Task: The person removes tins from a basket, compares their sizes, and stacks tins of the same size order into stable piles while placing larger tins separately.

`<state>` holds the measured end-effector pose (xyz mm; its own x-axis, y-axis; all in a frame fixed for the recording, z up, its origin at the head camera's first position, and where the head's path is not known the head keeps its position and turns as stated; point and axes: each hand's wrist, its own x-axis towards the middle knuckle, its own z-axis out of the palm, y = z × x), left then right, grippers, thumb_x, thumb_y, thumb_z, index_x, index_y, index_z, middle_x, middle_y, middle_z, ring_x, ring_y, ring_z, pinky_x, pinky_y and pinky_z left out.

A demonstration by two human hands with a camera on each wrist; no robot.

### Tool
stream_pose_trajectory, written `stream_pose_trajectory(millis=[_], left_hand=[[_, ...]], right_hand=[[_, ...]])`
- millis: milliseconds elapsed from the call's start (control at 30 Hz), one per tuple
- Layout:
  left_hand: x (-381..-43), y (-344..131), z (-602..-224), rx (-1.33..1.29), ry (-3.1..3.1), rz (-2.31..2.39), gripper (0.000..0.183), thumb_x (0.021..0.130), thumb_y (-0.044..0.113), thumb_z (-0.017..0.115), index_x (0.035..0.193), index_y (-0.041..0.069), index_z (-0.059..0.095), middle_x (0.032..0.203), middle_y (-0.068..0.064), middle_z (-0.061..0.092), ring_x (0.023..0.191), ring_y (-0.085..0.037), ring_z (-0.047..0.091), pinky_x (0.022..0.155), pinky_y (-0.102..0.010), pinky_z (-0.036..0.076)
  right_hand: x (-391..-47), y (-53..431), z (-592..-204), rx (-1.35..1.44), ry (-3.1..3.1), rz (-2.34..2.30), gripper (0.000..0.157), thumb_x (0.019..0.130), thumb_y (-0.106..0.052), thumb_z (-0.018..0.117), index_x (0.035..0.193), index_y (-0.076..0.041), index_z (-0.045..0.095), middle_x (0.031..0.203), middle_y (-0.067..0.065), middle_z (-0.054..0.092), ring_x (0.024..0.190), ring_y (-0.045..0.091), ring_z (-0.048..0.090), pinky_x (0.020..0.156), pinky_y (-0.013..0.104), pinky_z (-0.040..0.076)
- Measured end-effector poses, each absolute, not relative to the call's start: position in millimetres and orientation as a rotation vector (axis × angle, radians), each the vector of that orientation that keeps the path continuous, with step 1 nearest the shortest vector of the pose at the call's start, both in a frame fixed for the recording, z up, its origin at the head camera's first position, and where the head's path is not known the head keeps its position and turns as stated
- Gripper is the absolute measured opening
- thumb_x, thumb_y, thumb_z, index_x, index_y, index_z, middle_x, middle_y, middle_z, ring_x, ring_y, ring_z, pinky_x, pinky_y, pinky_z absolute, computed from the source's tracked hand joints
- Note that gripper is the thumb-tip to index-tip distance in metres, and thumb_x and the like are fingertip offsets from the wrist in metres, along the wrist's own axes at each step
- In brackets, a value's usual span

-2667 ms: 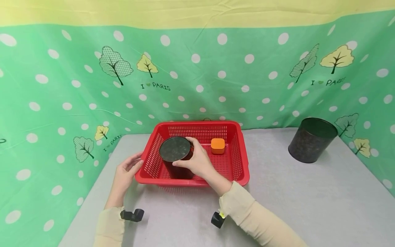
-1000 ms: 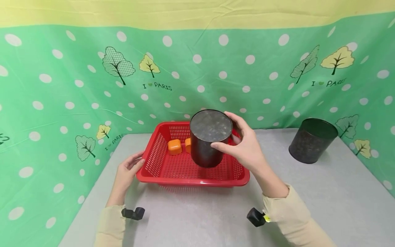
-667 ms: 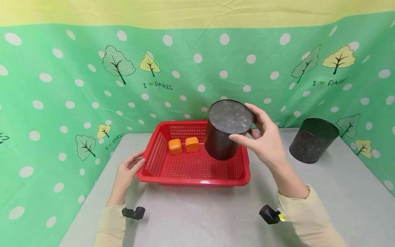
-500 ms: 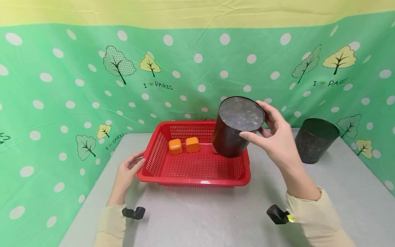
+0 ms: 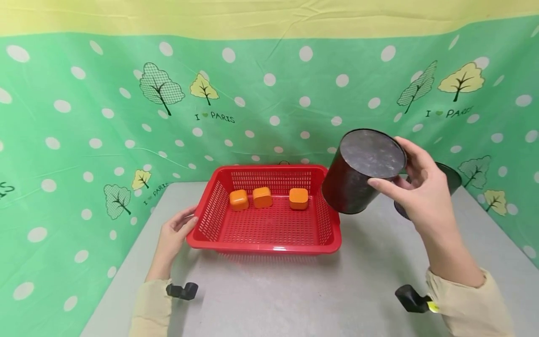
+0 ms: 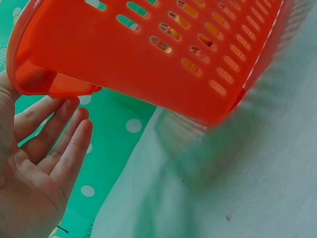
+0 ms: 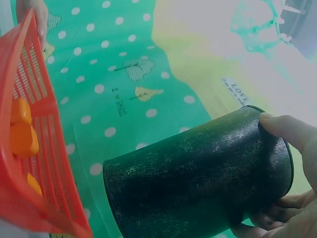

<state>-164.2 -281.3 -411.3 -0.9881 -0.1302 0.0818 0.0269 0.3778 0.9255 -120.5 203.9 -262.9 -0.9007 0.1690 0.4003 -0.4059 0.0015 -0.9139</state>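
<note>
My right hand (image 5: 431, 201) grips a black metal canister (image 5: 347, 185) near its upper end, thumb on the near side. It is held in the air, tilted, over the basket's right rim, with a flat closed end facing up. The right wrist view shows the canister's speckled side (image 7: 198, 178). My left hand (image 5: 170, 238) touches the left rim of a red plastic basket (image 5: 269, 248), thumb at the rim and fingers fairly straight, as the left wrist view also shows. Three orange rounded blocks (image 5: 239, 200) sit apart on the basket's floor, two at left and one at right.
A second black canister (image 5: 452, 178) stands at the back right of the grey table (image 5: 286, 295), partly hidden behind my right hand. A green dotted cloth (image 5: 303, 117) with tree prints rises behind and along both sides.
My right hand has lifted the canister from the basket's left part and carried it right, beyond the right rim. Two orange blocks at left came into view. My left hand has stayed put.
</note>
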Motion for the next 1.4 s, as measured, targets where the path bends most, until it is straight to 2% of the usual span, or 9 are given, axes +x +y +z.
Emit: stream_pose_trajectory(millis=[167,433,500,667,767,933,1200,1300,1400], left_hand=[[-164,-283,-413,0.088,-2.482,-1.680,0.052,0.100,0.032,0.061,0.144,0.005,0.051,0.142,-0.015,0.057,0.105,0.017,0.057,0.087,-0.006,0.048],[-164,-284,-415,0.091,-2.464,-1.698,0.052,0.099,0.031,0.062,0.142,0.004,0.053,0.126,0.011,0.064,0.104,0.016,0.059,0.087,-0.007,0.049],[-164,-284,-415,0.093,-2.463,-1.699,0.052,0.099,0.031,0.062,0.142,0.004,0.053,0.126,0.010,0.064,0.104,0.016,0.059,0.087,-0.007,0.049],[-164,-284,-414,0.102,-2.473,-1.692,0.052,0.100,0.032,0.061,0.143,0.005,0.052,0.137,-0.006,0.062,0.105,0.016,0.058,0.088,-0.007,0.049],[-164,-284,-415,0.113,-2.484,-1.687,0.052,0.099,0.033,0.061,0.143,0.005,0.052,0.140,-0.011,0.060,0.104,0.017,0.057,0.087,-0.006,0.048],[-164,-284,-415,0.114,-2.480,-1.688,0.053,0.099,0.033,0.062,0.143,0.005,0.052,0.136,-0.004,0.062,0.104,0.017,0.057,0.088,-0.006,0.048],[-165,-284,-416,0.081,-2.456,-1.699,0.052,0.099,0.031,0.062,0.143,0.003,0.052,0.126,0.013,0.064,0.105,0.016,0.058,0.088,-0.007,0.049],[-166,-284,-416,0.079,-2.461,-1.693,0.052,0.099,0.031,0.062,0.143,0.003,0.052,0.127,0.011,0.064,0.105,0.016,0.058,0.088,-0.007,0.048],[-166,-284,-415,0.083,-2.464,-1.693,0.052,0.099,0.031,0.062,0.143,0.003,0.052,0.132,0.001,0.064,0.105,0.016,0.058,0.088,-0.007,0.048]], right_hand=[[-117,217,-271,0.220,-1.844,1.993,0.080,0.074,0.017,0.077,0.144,-0.011,0.049,0.136,-0.001,0.056,0.115,0.009,0.057,0.085,0.008,0.052],[-111,238,-286,0.152,-1.832,2.015,0.081,0.075,0.019,0.074,0.145,-0.012,0.047,0.137,-0.003,0.055,0.116,0.005,0.057,0.085,0.006,0.051],[-111,243,-289,0.141,-1.827,2.016,0.081,0.076,0.019,0.074,0.145,-0.012,0.047,0.136,-0.004,0.055,0.116,0.005,0.057,0.086,0.006,0.050],[-112,255,-300,0.138,-1.812,2.026,0.081,0.076,0.020,0.073,0.146,-0.011,0.046,0.135,-0.006,0.056,0.117,0.003,0.057,0.085,0.004,0.049],[-112,262,-306,0.119,-1.801,2.027,0.081,0.076,0.020,0.072,0.146,-0.011,0.046,0.132,-0.007,0.056,0.116,0.003,0.056,0.084,0.004,0.050],[-112,274,-314,0.036,-1.796,2.005,0.081,0.075,0.020,0.073,0.145,-0.012,0.048,0.129,-0.009,0.057,0.116,0.002,0.054,0.082,0.003,0.049],[-111,291,-326,-0.099,-1.867,1.930,0.087,0.077,0.015,0.075,0.151,-0.015,0.040,0.138,-0.012,0.049,0.131,0.003,0.044,0.082,0.000,0.045],[-109,297,-331,-0.139,-1.882,1.922,0.087,0.079,0.013,0.075,0.152,-0.017,0.038,0.141,-0.014,0.046,0.134,0.001,0.042,0.084,-0.001,0.043],[-109,302,-336,-0.173,-1.881,1.917,0.087,0.080,0.013,0.074,0.152,-0.018,0.038,0.142,-0.014,0.046,0.135,-0.001,0.041,0.085,-0.001,0.042]])
